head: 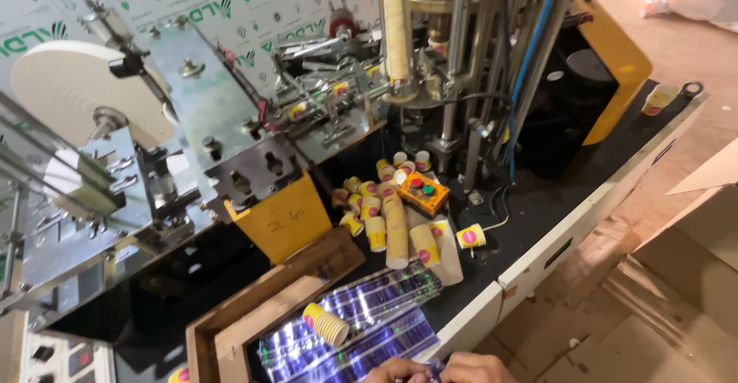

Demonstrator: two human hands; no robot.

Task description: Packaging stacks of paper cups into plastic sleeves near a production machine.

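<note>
At the bottom edge of the head view, my left hand (396, 371) and my right hand (477, 368) are close together, fingers curled on the edge of a shiny purple foil sheet (361, 318) lying across a wooden tray (254, 306). Only the tops of the hands show. A short stack of yellow paper cups (326, 324) lies on its side on the foil, just left of and above my hands.
A paper cup forming machine (231, 122) fills the left and middle, with a white paper roll (77, 91) and a tall cup stack (397, 22). Several loose yellow cups (388, 206) and an orange button box (423, 191) lie on the black table. Cardboard boxes (676, 275) stand at right.
</note>
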